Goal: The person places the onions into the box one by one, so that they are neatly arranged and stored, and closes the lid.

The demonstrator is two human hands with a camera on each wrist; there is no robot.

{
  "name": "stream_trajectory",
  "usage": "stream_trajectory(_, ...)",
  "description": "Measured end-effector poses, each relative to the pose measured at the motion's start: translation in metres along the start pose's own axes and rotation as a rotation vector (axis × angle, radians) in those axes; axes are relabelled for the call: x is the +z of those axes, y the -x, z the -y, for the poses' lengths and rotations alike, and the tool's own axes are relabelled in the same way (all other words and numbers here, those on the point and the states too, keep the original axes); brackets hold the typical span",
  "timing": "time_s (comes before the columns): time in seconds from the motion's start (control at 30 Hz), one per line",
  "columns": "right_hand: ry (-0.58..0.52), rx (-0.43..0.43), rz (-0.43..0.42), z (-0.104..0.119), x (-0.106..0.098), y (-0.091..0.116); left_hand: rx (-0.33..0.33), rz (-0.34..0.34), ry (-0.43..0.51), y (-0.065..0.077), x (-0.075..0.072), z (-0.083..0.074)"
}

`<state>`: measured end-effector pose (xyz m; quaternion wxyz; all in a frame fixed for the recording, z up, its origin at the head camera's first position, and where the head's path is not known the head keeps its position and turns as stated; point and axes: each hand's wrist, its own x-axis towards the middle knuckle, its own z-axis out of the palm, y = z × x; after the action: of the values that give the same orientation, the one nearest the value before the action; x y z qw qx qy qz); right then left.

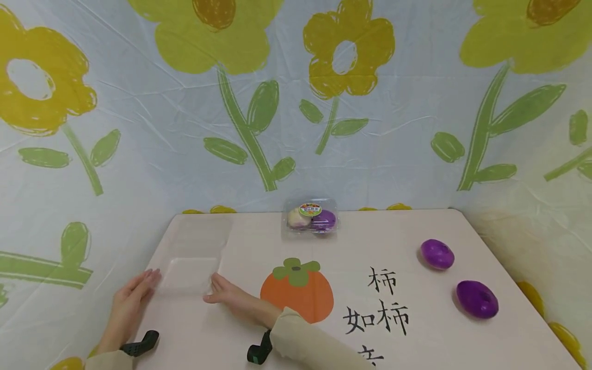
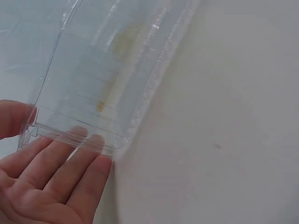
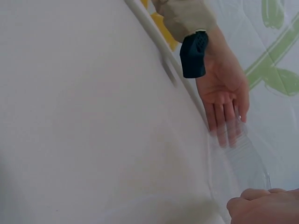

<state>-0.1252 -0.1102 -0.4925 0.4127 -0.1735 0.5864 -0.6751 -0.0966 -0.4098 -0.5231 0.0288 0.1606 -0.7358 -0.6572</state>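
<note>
A clear plastic clamshell box (image 1: 189, 270) lies with its lid raised at the left side of the table. My left hand (image 1: 129, 300) holds its left side; in the left wrist view the thumb (image 2: 16, 119) is at the rim and the nearly straight fingers (image 2: 70, 172) lie against the outer wall. On the opposite side my right hand (image 1: 233, 295) grips the box's wall between thumb and fingers. The right wrist view shows only part of that right hand (image 3: 266, 207), across from the left hand (image 3: 224, 95). Inside the box I see nothing.
A closed clear box (image 1: 310, 217) with a whitish and a purple round item stands at the back. Two glossy purple, squat round items (image 1: 437, 254) lie at the right. The table (image 1: 393, 231) bears a printed persimmon (image 1: 296, 298) and black characters. Flowered cloth (image 1: 398, 128) surrounds it.
</note>
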Motion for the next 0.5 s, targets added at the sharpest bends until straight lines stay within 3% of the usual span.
stream_trajectory(0.23,0.008,-0.006,0.042,-0.012,0.003,0.018,-0.078,0.095,0.066,0.021,-0.006,0.0)
stream_trajectory(0.33,0.004,-0.011,0.064,-0.015,0.005,0.028,-0.073,0.124,0.075,0.031,-0.009,0.001)
stream_trajectory(0.5,0.005,0.001,0.102,-0.018,0.007,0.046,-0.06,0.143,-0.099,0.047,-0.011,0.0)
